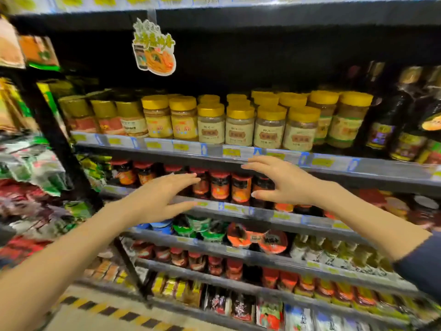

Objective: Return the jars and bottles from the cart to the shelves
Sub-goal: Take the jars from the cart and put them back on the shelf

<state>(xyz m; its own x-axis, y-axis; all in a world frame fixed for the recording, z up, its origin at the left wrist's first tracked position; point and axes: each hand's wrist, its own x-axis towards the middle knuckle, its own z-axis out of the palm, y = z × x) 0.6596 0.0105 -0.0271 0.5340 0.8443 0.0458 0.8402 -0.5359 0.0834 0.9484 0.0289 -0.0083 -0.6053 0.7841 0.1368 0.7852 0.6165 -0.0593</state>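
A row of red-lidded jars [220, 186] with orange and red labels stands on the second shelf [281, 216]. My left hand [162, 199] is spread open just left of them, palm toward the jars, holding nothing. My right hand [279, 182] is open too, fingers apart, in front of the right end of the same row, and it covers part of a jar. The jars between my hands are untouched. Yellow-lidded jars [238, 125] fill the shelf above [181, 148]. The cart is out of view.
Dark bottles [391, 120] stand at the upper right. Lower shelves hold tubs [257, 237], more red-lidded jars [198, 259] and packets [269, 314]. A rack of bagged goods [28, 168] is on the left. A paper sign [154, 47] hangs above. Striped floor tape [114, 311] runs below.
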